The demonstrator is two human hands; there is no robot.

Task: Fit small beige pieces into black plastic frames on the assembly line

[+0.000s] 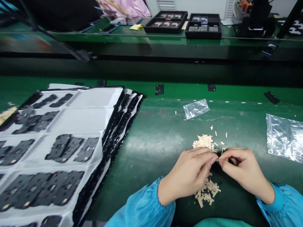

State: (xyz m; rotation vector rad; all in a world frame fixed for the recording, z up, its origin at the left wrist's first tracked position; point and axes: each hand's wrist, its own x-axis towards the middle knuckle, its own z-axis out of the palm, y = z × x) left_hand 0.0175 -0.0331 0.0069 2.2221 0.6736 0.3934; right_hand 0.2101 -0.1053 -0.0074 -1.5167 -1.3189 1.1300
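My left hand (191,169) and my right hand (243,165) meet above the green work surface, fingertips nearly touching. Thumb and forefinger of each are pinched together at a small tan strip (217,160), mostly hidden by the fingers. A heap of pale cream strips (203,141) lies just beyond my left fingers, a few scattered to its right. Below my left hand, nearer to my body, is a looser pile of tan strips (208,193), partly covered by that hand.
On the left, stacked white-lined trays (80,117) hold several flat black plates (87,149). A small clear bag (196,109) lies ahead, and a larger clear bag (292,137) with small pieces is on the right. Black partitioned boxes (203,36) stand on the far ledge, near another person's arm (118,7).
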